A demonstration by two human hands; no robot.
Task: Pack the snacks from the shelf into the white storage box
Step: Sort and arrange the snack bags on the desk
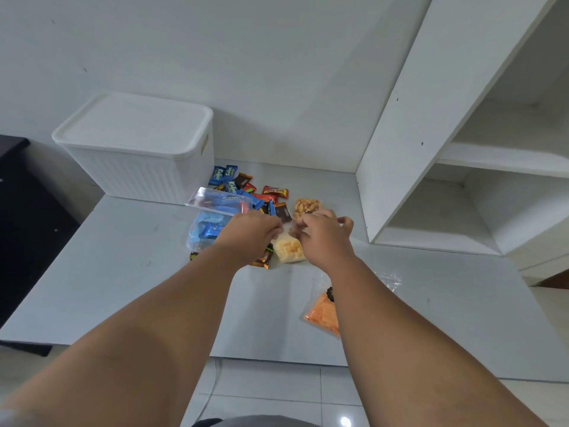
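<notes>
Head view: white storage box [138, 149] lidded at table [107, 272] rear-left, snacks [246, 192] piled beside it, left hand [249, 232] and right hand [323, 234] both pinching a clear packet [288, 248], likely gathering step; next needs the lid off before loading.

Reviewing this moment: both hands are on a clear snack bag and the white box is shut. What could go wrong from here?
1. The white storage box has its lid on, so nothing can go in until a hand frees up.
2. Both the left hand and right hand pinch the clear bag; pulling might split it.
3. The orange snack bag lies near the table edge, by the right forearm, which might knock it off.
</notes>
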